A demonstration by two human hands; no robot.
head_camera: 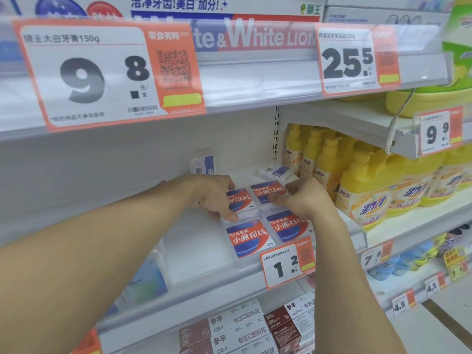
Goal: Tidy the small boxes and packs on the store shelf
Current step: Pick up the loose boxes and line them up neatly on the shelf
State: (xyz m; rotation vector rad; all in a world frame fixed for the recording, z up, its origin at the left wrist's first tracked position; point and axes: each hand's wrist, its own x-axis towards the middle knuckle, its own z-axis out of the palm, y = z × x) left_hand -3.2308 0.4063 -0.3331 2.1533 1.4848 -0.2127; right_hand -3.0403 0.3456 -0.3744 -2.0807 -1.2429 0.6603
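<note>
A: Where are the packs sitting?

B: Four flat clear packs with red-and-blue labels lie in a two-by-two block on the white shelf [199, 241], near its front right corner. The front left pack [249, 237] and the front right pack [288, 224] lie just behind the shelf's lip, above the orange price tag [288, 261] reading 1.2.

A: And the hands?

B: The left hand [214, 196] holds the rear left pack [238, 199], its thumb curled down over the near edge and its fingers over the far edge. The right hand [304, 200] pinches the rear right pack [268, 191], thumb on the label's near side, fingers along the pack's right edge.

A: Do the two rear packs touch?

B: They lie side by side, very close; whether they actually meet cannot be told.

A: Anything farther back?

B: A small white box [203, 162] with a blue stripe stands upright near the back wall, and a white pack [275, 172] lies flat behind the right hand.

A: What surrounds this shelf?

B: Yellow pump bottles [367, 185] fill the next bay to the right. Brown-and-white boxes [229, 328] are stacked on the shelf below. Overhead, a large price tag [84, 75] reads 9.8.
</note>
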